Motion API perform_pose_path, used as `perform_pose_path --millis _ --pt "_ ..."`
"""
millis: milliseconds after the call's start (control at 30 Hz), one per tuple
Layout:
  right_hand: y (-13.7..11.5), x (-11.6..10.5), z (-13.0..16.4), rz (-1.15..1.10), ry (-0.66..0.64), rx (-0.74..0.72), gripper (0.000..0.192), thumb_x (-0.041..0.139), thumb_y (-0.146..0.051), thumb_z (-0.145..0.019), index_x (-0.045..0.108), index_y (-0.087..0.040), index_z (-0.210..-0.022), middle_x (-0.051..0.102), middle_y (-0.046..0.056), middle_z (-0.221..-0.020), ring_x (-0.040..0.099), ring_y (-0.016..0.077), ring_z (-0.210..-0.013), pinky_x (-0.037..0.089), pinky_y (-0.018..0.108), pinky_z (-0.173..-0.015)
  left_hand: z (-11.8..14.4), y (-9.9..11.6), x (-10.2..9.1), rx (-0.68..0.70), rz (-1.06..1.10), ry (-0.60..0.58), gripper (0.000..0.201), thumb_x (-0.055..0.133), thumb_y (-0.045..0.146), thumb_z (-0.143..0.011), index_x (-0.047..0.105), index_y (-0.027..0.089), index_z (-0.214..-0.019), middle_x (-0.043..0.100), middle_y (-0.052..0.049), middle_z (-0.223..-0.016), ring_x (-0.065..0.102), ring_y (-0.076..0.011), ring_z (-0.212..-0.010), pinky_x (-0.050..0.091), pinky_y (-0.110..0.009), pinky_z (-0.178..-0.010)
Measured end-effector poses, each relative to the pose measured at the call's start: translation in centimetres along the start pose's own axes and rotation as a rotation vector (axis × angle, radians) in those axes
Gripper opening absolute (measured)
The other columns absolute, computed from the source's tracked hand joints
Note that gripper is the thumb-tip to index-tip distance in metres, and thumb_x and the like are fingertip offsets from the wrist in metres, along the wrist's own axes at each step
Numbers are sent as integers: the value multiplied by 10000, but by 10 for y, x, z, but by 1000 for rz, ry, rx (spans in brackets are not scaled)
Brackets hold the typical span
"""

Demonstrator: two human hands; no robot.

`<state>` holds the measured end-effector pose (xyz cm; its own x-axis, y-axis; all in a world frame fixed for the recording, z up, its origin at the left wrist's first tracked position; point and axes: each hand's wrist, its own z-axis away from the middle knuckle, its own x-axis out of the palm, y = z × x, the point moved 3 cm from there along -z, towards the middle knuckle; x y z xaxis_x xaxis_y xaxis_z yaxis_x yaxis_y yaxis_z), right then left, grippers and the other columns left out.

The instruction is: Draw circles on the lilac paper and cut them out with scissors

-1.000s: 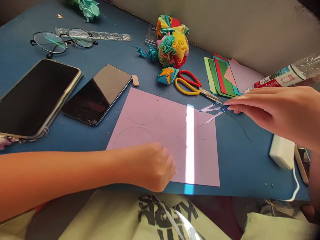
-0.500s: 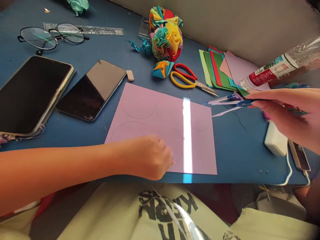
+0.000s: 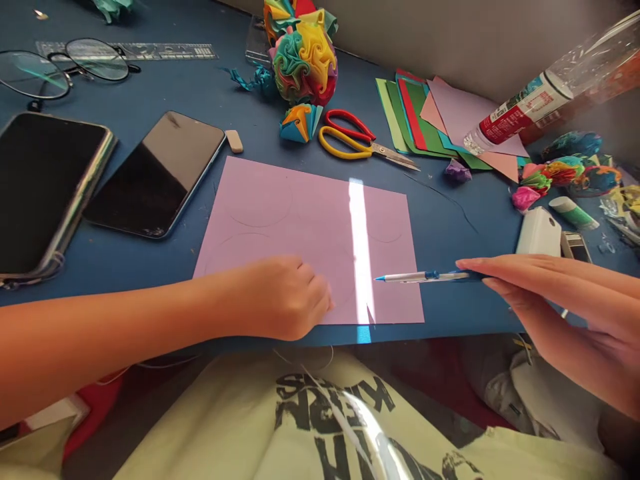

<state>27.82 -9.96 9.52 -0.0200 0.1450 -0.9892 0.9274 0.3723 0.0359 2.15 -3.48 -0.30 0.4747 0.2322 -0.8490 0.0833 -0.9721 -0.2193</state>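
A sheet of pink-purple paper with faint circles drawn on it lies near the desk's front edge. My left hand rests on its lower part with the fingers curled under, so whatever they may hold is hidden. At the right, my right hand pinches a blue and white drawing compass at its top end. The compass is held nearly level, seen from the side, its tip over the paper's right part. A bright strip of light crosses the sheet there.
Behind the paper lie scissors, an eraser, a folded paper ball and coloured sheets under a bottle. Two phones, glasses and a ruler are at left; a white charger is at right.
My right hand has brought the compass down and towards me, from the paper's far right corner to above its right part. The view has shifted somewhat; my left hand stays on the paper.
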Motion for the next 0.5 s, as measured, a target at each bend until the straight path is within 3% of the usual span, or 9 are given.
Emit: perform_pose_path --millis 500 --pt "-17 3 -22 -87 10 -161 541 526 -126 -886 482 -421 -1337 690 -82 -1094 668 140 -971 526 273 -885 1 0 0 -23 -31 14 321 545 180 -893 545 151 -573 514 5 -511 460 -110 -428 313 -265 -404"
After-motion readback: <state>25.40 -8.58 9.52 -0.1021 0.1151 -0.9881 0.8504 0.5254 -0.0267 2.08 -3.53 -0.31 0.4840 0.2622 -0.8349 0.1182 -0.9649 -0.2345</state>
